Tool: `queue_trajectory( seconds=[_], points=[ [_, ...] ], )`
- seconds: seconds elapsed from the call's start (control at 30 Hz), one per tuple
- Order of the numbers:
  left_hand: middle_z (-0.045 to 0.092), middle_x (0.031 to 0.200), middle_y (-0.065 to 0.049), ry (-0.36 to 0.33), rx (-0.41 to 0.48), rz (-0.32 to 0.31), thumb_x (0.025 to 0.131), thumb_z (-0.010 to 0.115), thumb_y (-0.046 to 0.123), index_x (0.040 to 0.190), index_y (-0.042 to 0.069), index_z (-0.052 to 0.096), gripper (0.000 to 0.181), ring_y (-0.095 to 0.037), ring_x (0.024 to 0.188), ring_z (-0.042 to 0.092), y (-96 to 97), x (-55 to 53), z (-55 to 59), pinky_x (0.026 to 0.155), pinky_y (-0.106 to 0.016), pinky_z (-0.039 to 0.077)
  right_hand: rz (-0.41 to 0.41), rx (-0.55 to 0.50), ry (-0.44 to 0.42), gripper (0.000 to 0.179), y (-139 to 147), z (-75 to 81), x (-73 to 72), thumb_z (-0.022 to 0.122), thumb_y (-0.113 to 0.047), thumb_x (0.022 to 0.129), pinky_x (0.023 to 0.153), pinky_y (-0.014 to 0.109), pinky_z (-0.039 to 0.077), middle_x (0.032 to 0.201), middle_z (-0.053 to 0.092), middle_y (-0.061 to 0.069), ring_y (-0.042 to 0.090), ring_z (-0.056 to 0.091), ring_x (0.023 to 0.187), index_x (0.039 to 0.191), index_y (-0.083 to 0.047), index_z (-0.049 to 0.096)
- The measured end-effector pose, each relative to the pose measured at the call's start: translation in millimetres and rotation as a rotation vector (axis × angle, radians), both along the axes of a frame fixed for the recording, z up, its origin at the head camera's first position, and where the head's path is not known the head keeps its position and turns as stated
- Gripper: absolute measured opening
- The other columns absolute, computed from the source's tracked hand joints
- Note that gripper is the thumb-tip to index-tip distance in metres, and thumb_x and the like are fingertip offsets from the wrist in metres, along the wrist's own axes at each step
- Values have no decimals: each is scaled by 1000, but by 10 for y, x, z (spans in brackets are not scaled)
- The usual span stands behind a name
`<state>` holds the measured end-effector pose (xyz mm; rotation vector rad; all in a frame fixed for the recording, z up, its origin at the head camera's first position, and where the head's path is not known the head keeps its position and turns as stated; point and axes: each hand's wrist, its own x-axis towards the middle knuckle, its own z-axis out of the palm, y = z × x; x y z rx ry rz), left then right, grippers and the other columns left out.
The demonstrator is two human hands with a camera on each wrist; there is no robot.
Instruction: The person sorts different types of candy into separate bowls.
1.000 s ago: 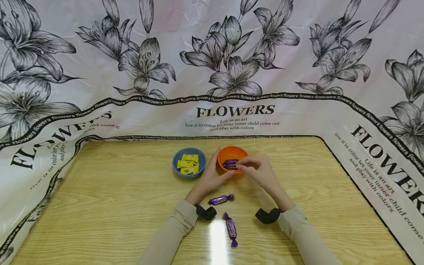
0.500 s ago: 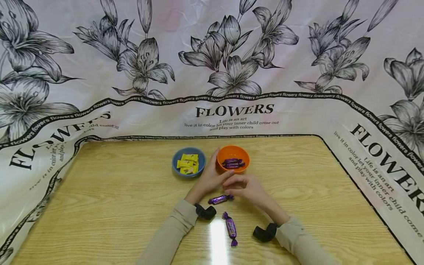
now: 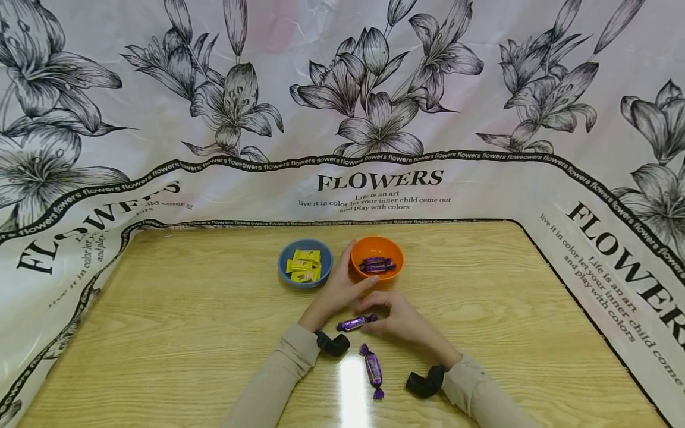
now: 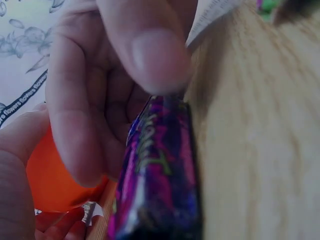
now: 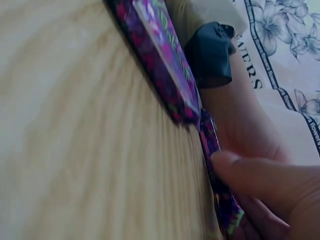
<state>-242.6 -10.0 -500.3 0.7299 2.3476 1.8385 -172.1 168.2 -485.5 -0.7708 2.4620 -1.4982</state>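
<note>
My left hand (image 3: 337,289) grips the left side of an orange bowl (image 3: 397,252), its thumb along the near rim. Inside the bowl lie purple wrapped candies (image 3: 377,264). A purple twist-wrapped candy (image 3: 353,323) rests on the table just in front of the bowl. Over its right end is my right hand (image 3: 398,318), index finger beyond the candy and thumb on the near side, with a gap between them. In the right wrist view the thumb (image 5: 250,172) appears to touch the candy's twisted end (image 5: 212,145). Another purple candy (image 3: 373,370) lies nearer the person.
A blue bowl (image 3: 282,274) with several yellow packets (image 3: 305,266) stands left of the orange one. The wooden table (image 3: 187,315) is bordered at the back and sides by a white flower-printed sheet (image 3: 257,196). Black wrist cameras (image 3: 426,382) are worn on both wrists.
My right hand has left the orange bowl and moved down toward the person, to the nearer side of the bowl by the loose candy. My left hand stays at the bowl.
</note>
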Motion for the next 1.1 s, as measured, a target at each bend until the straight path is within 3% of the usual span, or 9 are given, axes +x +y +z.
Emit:
queue_trajectory(
  seconds=[0.3, 0.6, 0.83, 1.1],
  points=[
    [20, 163, -8, -14, -11, -2, 90, 73, 40, 161, 12, 7, 100, -22, 148, 20, 1, 16, 22, 120, -45, 16, 25, 17, 170, 18, -7, -92, 4, 80, -9, 83, 94, 32, 47, 99, 72, -6, 15, 62, 99, 99, -16, 77],
    [20, 163, -10, -7, -7, 3, 91, 72, 39, 160, 9, 6, 100, -24, 149, 19, 2, 19, 20, 120, -46, 15, 36, 2, 157, 19, 19, -106, 1, 79, -8, 83, 91, 31, 49, 98, 71, -7, 13, 62, 98, 101, -15, 77],
    [18, 164, -9, -14, -34, 22, 91, 72, 42, 160, 11, 6, 101, -23, 149, 19, 4, -1, 25, 120, -46, 16, 36, -3, 84, 19, 29, -60, -17, 80, -9, 83, 91, 30, 48, 98, 70, -8, 14, 61, 98, 100, -18, 77],
    [13, 165, -9, -26, -26, 22, 92, 71, 39, 160, 9, 4, 100, -24, 150, 15, 0, 18, 27, 120, -47, 13, 124, 53, 89, 16, 49, 180, -27, 80, -12, 84, 99, 37, 44, 98, 70, -10, 13, 62, 100, 98, -20, 77]
  ],
)
